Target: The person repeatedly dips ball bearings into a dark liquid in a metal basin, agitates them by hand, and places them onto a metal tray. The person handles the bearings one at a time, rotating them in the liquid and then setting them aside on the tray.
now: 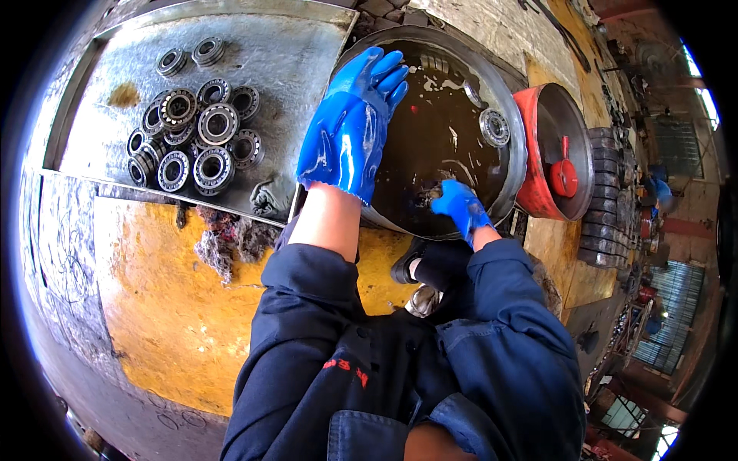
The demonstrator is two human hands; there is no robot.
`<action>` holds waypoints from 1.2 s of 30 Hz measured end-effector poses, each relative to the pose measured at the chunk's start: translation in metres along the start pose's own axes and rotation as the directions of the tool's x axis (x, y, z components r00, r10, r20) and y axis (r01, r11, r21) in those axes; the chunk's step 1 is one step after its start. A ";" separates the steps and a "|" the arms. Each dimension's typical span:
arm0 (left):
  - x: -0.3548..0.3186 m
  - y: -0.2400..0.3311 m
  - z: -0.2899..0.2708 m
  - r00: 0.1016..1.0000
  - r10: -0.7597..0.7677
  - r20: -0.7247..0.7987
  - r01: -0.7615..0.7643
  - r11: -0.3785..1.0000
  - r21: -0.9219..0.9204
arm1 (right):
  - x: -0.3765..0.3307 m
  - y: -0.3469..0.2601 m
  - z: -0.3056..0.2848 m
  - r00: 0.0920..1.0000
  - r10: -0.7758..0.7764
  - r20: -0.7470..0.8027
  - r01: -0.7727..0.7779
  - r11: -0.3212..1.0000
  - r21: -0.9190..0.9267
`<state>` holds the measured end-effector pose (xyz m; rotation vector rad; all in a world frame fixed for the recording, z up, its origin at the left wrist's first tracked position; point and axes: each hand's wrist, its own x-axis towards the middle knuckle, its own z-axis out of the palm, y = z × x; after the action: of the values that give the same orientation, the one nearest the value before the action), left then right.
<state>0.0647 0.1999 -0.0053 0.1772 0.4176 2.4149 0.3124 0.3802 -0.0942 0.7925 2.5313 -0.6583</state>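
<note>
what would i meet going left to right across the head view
Pile of bearings, left hand in a blue glove, right hand in a blue glove, red tub, stack of dark ribbed parts.

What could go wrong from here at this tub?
The left hand wears a shiny, wet-looking glove: its grip might slip. The right hand, low over the dark liquid, might get splashed at the bare wrist. The bearing by the tub's right wall might slide under.
</note>
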 end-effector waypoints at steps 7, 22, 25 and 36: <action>-0.004 0.003 0.004 1.000 0.012 0.004 -0.012 1.000 -0.015 | 0.003 -0.014 0.010 0.998 0.017 0.066 0.008 0.930 -0.368; -0.002 0.004 0.010 0.996 -0.026 -0.088 0.028 0.999 0.030 | -0.003 -0.016 0.005 0.996 -0.035 0.081 0.073 0.835 -0.545; 0.000 0.004 0.014 0.996 -0.042 -0.084 0.045 0.998 0.035 | 0.014 -0.010 0.006 0.947 -0.129 0.293 0.305 0.646 -0.700; 0.002 0.003 0.015 0.998 -0.051 -0.043 0.054 0.996 0.068 | 0.002 -0.021 -0.006 0.987 0.113 0.117 -0.019 0.792 -0.610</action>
<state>0.0647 0.2024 0.0098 0.1451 0.5187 2.3572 0.2968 0.3692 -0.0836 0.5609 2.3400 0.1393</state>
